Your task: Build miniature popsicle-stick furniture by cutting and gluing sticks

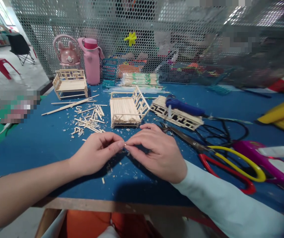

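Note:
My left hand (101, 150) and my right hand (154, 150) meet fingertip to fingertip above the table's front half. Thumb and forefinger of each are pinched together around a tiny pale bit, too small to name. Just beyond the fingers stands a miniature bench of thin wooden sticks (125, 110), with a slatted seat and a lattice side leaning outward. Left of it lies a heap of short cut stick pieces (92, 119). A flat stick lattice panel (176, 112) rests to the right, partly under a blue hot glue gun (186, 107).
Scissors (196, 145) with red and yellow handles lie by my right forearm, near a purple device (268, 162) and black cable. At the back stand another stick bench (71, 84), a pink bottle (92, 62) and bundled sticks (139, 79) before a perforated metal screen (144, 33).

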Motion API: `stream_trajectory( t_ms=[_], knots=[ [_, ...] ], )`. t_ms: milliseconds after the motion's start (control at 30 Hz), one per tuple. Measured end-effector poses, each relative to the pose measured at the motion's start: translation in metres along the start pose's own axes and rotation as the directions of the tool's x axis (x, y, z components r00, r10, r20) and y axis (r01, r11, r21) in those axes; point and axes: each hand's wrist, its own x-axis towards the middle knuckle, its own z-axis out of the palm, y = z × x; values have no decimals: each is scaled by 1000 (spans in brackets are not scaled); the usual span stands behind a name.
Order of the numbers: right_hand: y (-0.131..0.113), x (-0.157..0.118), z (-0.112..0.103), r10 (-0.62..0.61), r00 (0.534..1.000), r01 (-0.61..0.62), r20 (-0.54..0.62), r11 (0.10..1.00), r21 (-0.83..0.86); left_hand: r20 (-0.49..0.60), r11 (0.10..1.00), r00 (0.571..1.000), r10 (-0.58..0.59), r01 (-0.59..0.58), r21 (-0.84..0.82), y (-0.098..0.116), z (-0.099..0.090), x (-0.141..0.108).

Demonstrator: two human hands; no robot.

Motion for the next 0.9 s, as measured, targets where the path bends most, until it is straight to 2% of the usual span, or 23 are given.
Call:
stream_trajectory(
  t_ms=[67, 233, 300, 500, 767, 833, 900],
  knots=[
    [1, 0, 0, 33, 999, -33, -3, 998, 46, -23, 999, 999, -25, 24, -38, 0, 0, 1],
    [2, 1, 0, 235, 970, -241, 59, 960, 140, -83, 995, 995, -58, 51, -84, -3, 0, 3],
    [2, 2, -1, 249, 964, -260, 90, 954, 147, -102, 995, 993, -62, 54, -79, -4, 0, 3],
    [2, 2, 0, 198, 977, -207, 79, 970, 125, -128, 999, 991, -38, 33, -40, -4, -2, 4],
    [5, 1, 1, 96, 994, -100, 55, 992, 80, -101, 978, 987, 125, -105, 182, -8, -2, 0],
    [8, 2, -1, 78, 995, -83, 63, 994, 78, -142, 959, 970, 199, -163, 233, -7, -7, -1],
    [9, 3, -3, 56, 993, -66, 105, 994, 91, -255, 942, 920, 297, -238, 238, -1, -14, 1]
  ],
)
